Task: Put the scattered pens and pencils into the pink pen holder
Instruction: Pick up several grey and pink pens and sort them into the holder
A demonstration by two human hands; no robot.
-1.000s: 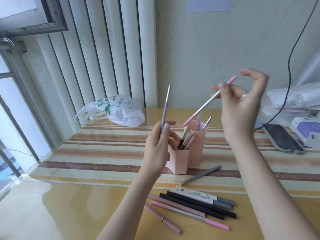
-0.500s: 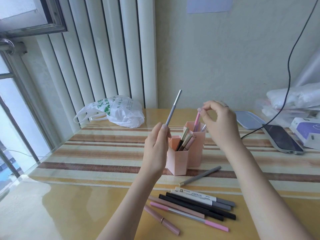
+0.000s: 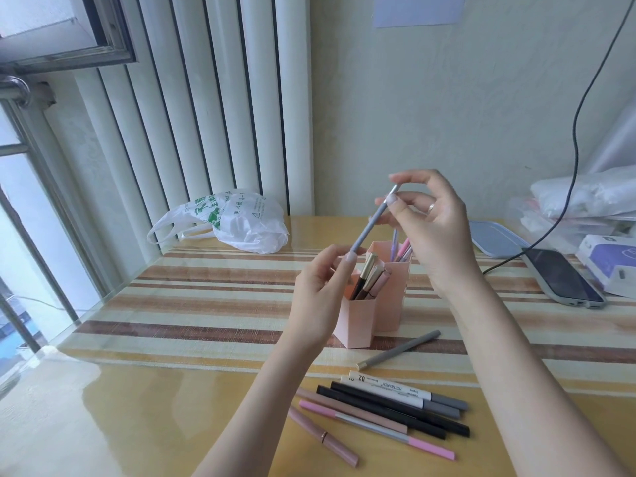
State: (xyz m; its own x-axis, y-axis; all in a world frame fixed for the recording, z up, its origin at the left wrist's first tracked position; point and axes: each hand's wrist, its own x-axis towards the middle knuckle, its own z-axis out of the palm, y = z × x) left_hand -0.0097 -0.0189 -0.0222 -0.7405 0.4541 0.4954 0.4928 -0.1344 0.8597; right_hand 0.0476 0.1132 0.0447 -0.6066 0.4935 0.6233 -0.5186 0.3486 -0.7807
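Observation:
The pink pen holder (image 3: 358,321) stands mid-table with several pens in its compartments. Above it, a grey-lilac pen (image 3: 370,227) tilts up to the right. My left hand (image 3: 320,290) pinches its lower end, and my right hand (image 3: 433,232) pinches its silver upper tip. A grey pencil (image 3: 399,349) lies just in front of the holder. Nearer to me, several pens (image 3: 389,407) lie side by side: black, white, pink and mauve ones.
A white plastic bag (image 3: 241,222) lies at the back left by the radiator. At the right are a phone (image 3: 561,277) on a black cable, a blue tray (image 3: 499,239), a white box (image 3: 609,263) and piled bags.
My right hand dropped the pink pen into the holder's rear compartment, then rose to grip the top of the grey-lilac pen, which my left hand has tilted further right.

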